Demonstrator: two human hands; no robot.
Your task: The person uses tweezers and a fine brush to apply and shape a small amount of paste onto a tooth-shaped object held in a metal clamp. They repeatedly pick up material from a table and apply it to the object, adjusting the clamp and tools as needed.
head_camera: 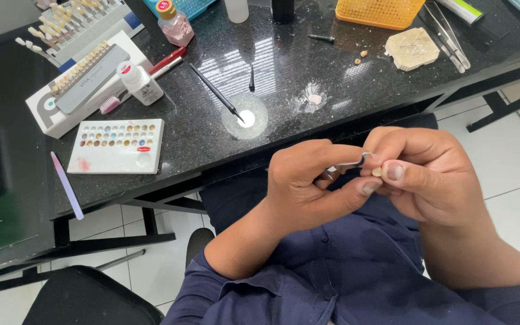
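Note:
Both hands are held together over my lap, below the black granite table (212, 129). My left hand (308, 186) grips a thin metal instrument (350, 164) whose curved tip reaches toward my right hand. My right hand (422, 174) pinches a tiny cream-coloured tooth-shaped piece (377, 171) between thumb and fingertips. The instrument's tip touches or nearly touches that piece. Most of the instrument's handle is hidden inside my left fist.
On the table lie a white palette of colour wells (118, 146), a round glass dish (245, 118) with a thin brush (215, 91) resting on it, small bottles (141, 83), tooth shade guides (85, 69), a yellow basket (380, 12), tweezers (449, 36) and a beige honeycomb tray (412, 48).

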